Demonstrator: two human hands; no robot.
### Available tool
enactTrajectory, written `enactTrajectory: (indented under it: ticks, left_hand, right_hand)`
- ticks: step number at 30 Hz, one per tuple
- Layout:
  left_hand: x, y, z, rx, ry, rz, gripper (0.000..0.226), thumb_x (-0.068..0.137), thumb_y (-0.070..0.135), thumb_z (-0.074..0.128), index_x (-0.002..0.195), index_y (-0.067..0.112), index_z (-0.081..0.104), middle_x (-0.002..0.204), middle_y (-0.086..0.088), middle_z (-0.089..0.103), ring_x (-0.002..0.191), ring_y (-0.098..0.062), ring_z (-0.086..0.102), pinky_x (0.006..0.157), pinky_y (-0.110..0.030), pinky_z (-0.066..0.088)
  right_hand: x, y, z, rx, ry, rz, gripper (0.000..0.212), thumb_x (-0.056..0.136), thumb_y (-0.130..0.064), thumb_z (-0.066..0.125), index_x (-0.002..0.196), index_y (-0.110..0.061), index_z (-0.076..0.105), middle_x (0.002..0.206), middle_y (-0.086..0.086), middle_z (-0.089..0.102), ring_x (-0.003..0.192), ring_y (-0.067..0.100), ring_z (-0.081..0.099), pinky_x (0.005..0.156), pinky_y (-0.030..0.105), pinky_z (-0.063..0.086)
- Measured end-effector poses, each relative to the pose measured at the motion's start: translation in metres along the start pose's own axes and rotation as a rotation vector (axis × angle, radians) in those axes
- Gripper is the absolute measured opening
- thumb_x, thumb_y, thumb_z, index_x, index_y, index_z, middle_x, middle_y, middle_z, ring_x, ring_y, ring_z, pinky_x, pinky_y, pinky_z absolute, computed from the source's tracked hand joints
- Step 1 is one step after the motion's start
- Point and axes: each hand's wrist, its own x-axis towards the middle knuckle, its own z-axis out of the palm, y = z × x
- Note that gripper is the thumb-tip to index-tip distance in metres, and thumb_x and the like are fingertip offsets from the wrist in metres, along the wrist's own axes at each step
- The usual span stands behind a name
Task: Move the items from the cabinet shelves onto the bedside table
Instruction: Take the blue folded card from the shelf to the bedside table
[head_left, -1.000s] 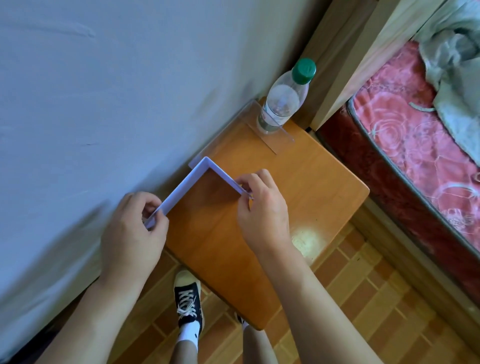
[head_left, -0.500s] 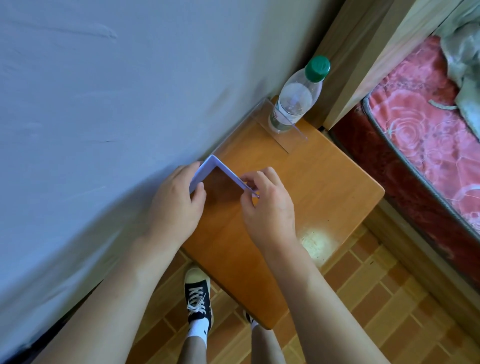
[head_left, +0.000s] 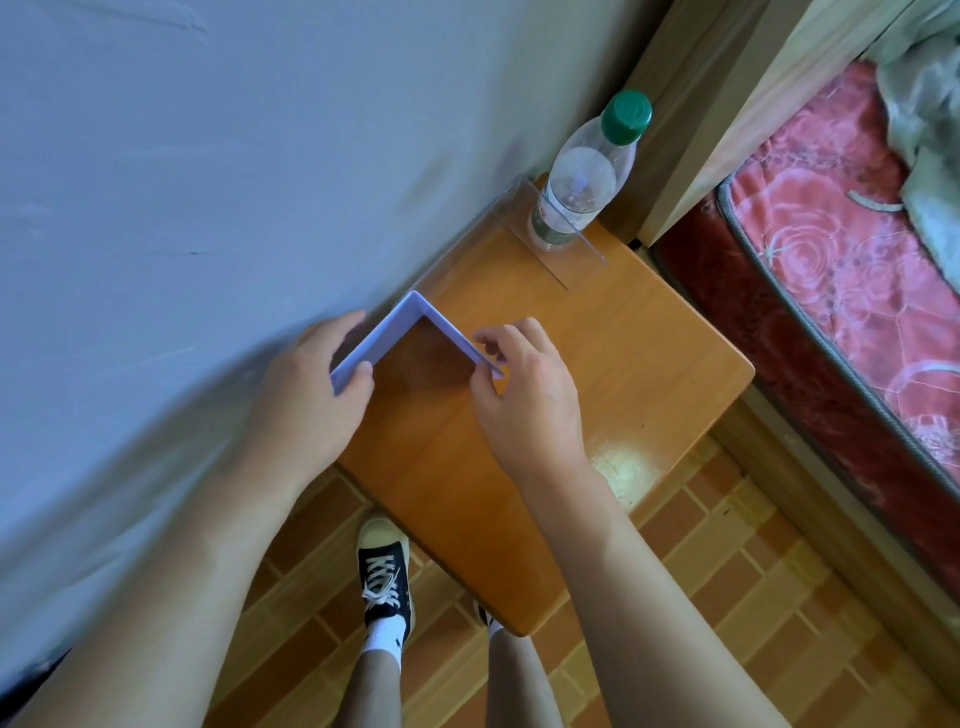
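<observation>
A pale purple L-shaped bookend (head_left: 400, 325) stands on the wooden bedside table (head_left: 613, 374), against the grey wall. My left hand (head_left: 317, 384) grips its left arm near the end, thumb on the front face. The tip of its right arm is pinched by my right hand (head_left: 524, 389) between thumb and fingers. Behind it, a clear plastic L-shaped stand (head_left: 566, 260) sits at the table's back corner. A clear water bottle (head_left: 587, 176) with a green cap stands upright against that stand.
The grey wall (head_left: 208, 182) runs along the table's left side. A wooden bed frame (head_left: 717, 130) and a pink patterned mattress (head_left: 841, 270) lie to the right. The brick-pattern floor and my shoes (head_left: 384, 577) are below the table's front edge.
My left hand slid along the bookend's left arm toward the corner, then back a little toward its end. The bookend sits a bit closer to the wall corner. My right hand kept its pinch.
</observation>
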Motion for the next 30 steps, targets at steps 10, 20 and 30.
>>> enactTrajectory:
  ticks: [10,20,30]
  left_hand:
    - [-0.068,-0.046,-0.027,-0.049,0.055,-0.14,0.035,0.109,0.022,0.049,0.139,0.025,0.067,0.131,0.01,0.069,0.114,-0.003,0.061,0.094,-0.024,0.043]
    - [-0.071,-0.043,-0.021,-0.033,0.154,-0.174,0.035,0.108,0.009,0.05,0.134,0.017,0.071,0.112,-0.011,0.076,0.099,-0.031,0.068,0.085,-0.038,0.052]
    - [-0.07,-0.043,-0.017,-0.026,0.165,-0.187,0.036,0.108,0.011,0.048,0.138,0.019,0.068,0.124,-0.003,0.074,0.105,-0.026,0.068,0.088,-0.03,0.048]
  right_hand:
    - [-0.006,0.006,0.0,0.032,0.033,-0.006,0.02,0.1,-0.013,0.06,0.115,-0.018,0.073,0.101,-0.008,0.058,0.089,0.013,0.059,0.067,0.036,0.053]
    - [-0.011,-0.001,0.006,0.062,0.007,-0.017,0.023,0.103,-0.007,0.055,0.114,-0.015,0.073,0.098,-0.007,0.058,0.082,0.012,0.056,0.069,0.039,0.053]
    - [-0.012,-0.003,0.008,0.073,-0.024,-0.004,0.023,0.104,-0.01,0.053,0.116,-0.016,0.072,0.101,-0.006,0.059,0.087,0.015,0.059,0.07,0.041,0.054]
